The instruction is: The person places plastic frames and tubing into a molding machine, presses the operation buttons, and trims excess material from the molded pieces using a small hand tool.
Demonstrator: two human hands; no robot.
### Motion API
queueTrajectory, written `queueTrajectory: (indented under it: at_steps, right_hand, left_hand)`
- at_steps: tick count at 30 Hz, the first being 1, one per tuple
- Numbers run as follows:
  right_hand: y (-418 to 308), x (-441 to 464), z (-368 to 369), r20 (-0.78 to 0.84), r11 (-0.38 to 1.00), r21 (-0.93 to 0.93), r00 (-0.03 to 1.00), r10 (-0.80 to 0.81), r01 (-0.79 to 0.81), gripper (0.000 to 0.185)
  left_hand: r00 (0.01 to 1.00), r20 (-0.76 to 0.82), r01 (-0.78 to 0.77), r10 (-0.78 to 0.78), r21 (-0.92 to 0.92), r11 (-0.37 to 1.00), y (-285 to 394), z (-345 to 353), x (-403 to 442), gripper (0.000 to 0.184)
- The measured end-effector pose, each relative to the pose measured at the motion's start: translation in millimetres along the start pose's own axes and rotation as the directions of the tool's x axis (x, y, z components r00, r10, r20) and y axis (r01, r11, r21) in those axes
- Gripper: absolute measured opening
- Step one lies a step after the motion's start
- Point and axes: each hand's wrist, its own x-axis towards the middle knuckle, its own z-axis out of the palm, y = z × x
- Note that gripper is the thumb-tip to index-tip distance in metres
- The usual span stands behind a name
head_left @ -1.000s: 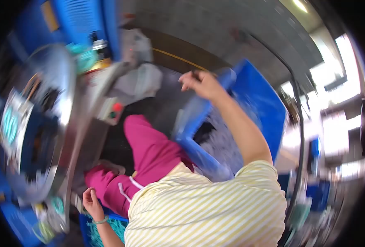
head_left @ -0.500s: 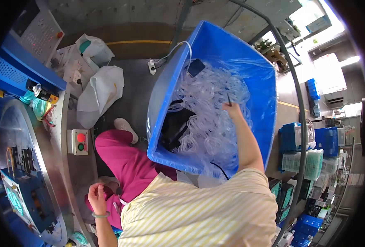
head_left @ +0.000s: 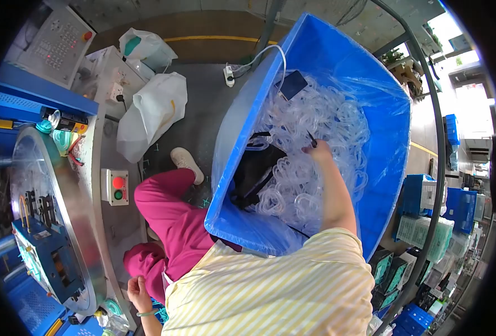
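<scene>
My right hand (head_left: pixel 319 152) reaches into the large blue bin (head_left: pixel 383 131), just over a heap of clear looped plastic tubing (head_left: pixel 340 112). Its fingers are closed on a slim dark pointed tool (head_left: pixel 311 137), whose exact kind I cannot make out. My left hand (head_left: pixel 138 290) hangs low by my knee, fingers curled in, with nothing visible in it. A black bag-like item (head_left: pixel 257 171) lies at the bin's near left side, and a dark flat rectangular thing (head_left: pixel 292 85) rests on the tubing farther back.
A machine with a round metal plate (head_left: pixel 60 224) stands at left, beside a box with red and green buttons (head_left: pixel 115 187). White plastic bags (head_left: pixel 152 115) and a power socket on a cord (head_left: pixel 229 76) are left of the bin. A dark metal bar (head_left: pixel 435 140) curves along the right.
The view has shifted, so the bin appears farther right. My right hand stays over the tubing with the dark tool, now tilted differently. My left hand appears lower.
</scene>
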Motion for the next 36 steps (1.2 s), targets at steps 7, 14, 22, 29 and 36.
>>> queueTrajectory:
  at_steps: [7, 14, 22, 29, 36]
  right_hand:
    - [-7, -69, -2, -0.048, 0.997, 0.060, 0.998, -0.040, 0.043, 0.045]
    - [-4, -82, 34, -0.103, 0.989, -0.031, 0.983, -0.149, 0.146, 0.043]
    - [-34, -71, -54, -0.197, 0.930, 0.236, 0.951, -0.239, 0.283, 0.019]
    - [-209, -199, -108, 0.075, 0.392, 0.908, 0.866, -0.495, 0.145, 0.032]
    - [-349, -298, -6, 0.554, 0.554, 0.832, -0.006, -0.833, -0.019, 0.025]
  left_hand:
    - [0.997, 0.077, -0.001, 0.002, -0.014, 1.000, 11, 14, 14, 0.013]
    - [0.995, 0.090, -0.046, 0.046, 0.001, 0.999, 15, 15, 21, 0.012]
    - [0.996, 0.060, -0.058, 0.070, -0.175, 0.983, 24, -2, 10, 0.010]
    - [0.951, 0.219, -0.023, 0.218, -0.655, 0.755, 148, 14, 9, 0.023]
    - [0.792, 0.226, -0.088, 0.567, -0.878, 0.471, 184, 20, 11, 0.082]
